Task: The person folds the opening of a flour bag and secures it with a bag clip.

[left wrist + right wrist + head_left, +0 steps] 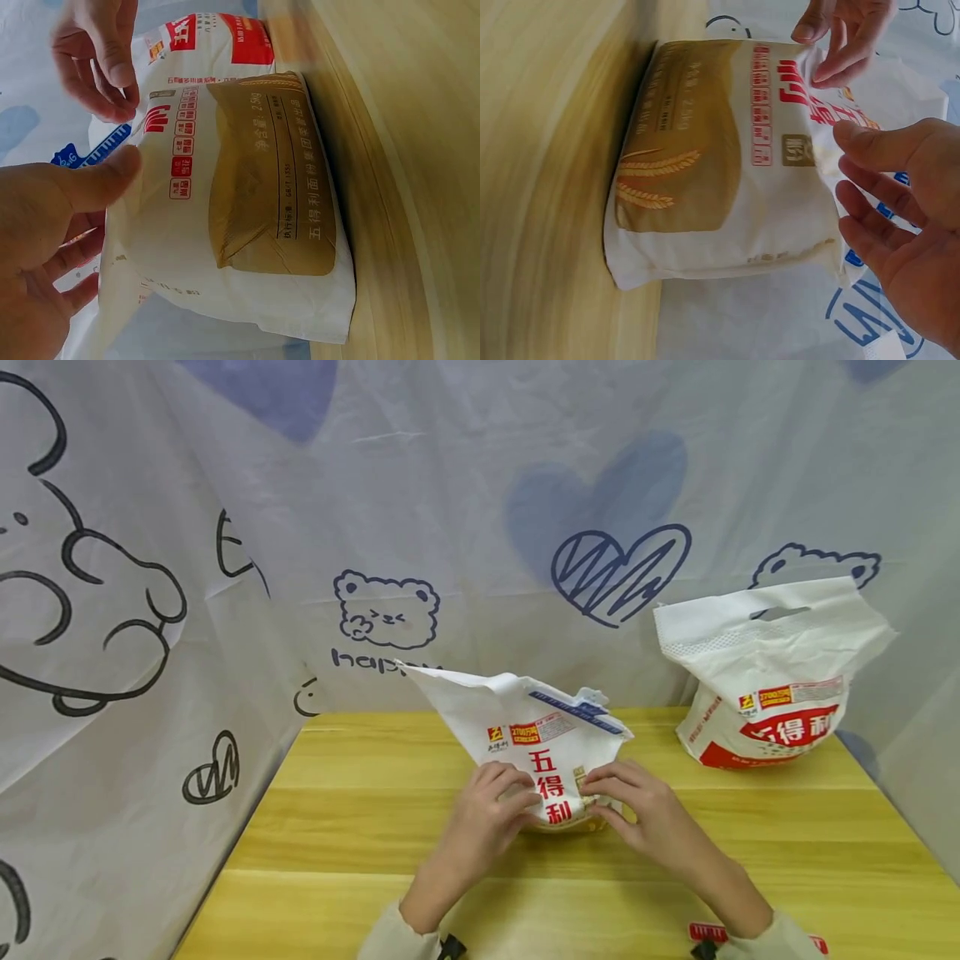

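Note:
A white flour bag (517, 718) with red lettering stands on the table, its upper part leaning back and a blue strip near its top edge. The brown lower panel (262, 180) shows in the left wrist view, and its printed wheat ears (656, 180) in the right wrist view. On the left of the bag's front, my left hand (491, 810) touches the plastic with its fingers loosely bent. My right hand (637, 810) lies against the right side, thumb and fingers apart. No fold of the bag is plainly pinched by either hand.
A second white flour bag (765, 685) with a cut-out handle stands at the back right of the wooden table (337, 827). Near my right forearm lies a red and white item (707, 932), partly covered. Behind hangs a printed cloth (465, 527).

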Motion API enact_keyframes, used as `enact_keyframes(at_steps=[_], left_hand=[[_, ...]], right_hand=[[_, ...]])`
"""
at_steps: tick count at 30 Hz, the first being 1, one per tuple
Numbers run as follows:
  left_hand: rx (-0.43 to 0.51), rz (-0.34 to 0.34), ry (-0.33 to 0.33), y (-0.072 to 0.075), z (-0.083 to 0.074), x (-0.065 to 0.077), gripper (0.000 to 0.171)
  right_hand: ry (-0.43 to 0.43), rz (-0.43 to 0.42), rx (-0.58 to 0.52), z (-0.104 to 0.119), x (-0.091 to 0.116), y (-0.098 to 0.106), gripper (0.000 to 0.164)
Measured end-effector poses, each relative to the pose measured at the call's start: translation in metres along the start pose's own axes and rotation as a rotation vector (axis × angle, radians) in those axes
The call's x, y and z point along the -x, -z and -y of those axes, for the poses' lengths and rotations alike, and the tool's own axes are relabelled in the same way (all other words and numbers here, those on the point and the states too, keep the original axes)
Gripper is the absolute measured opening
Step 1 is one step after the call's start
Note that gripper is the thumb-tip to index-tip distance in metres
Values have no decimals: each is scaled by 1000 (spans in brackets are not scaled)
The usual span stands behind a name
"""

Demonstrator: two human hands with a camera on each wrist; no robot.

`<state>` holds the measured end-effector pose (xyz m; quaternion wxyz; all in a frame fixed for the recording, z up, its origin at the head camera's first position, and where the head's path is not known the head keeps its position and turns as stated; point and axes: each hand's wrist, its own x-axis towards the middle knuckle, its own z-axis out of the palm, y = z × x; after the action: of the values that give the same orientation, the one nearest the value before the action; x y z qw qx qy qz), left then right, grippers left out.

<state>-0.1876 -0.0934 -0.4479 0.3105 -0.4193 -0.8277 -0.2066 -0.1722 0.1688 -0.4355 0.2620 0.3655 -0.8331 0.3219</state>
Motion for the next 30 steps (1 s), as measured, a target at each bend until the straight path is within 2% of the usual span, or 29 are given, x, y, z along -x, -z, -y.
enact_keyframes(at_steps=[6, 13, 18, 26, 30], left_hand=[[-45, 28, -6, -2, -2, -1, 14], [-121, -32, -106, -6, -1, -1, 12], [-126, -47, -149, -8, -1, 0, 11], [-138, -29, -183, -11, 0, 0, 12], [-157, -40, -197, -14, 1, 1, 11]], right_hand=[[72, 6, 75, -3, 4, -8, 38], [117, 7, 154, -6, 6, -15, 29], [153, 2, 230, -5, 7, -18, 26], [89, -30, 150, -10, 10, -22, 23], [93, -43, 136, -12, 8, -23, 22]])
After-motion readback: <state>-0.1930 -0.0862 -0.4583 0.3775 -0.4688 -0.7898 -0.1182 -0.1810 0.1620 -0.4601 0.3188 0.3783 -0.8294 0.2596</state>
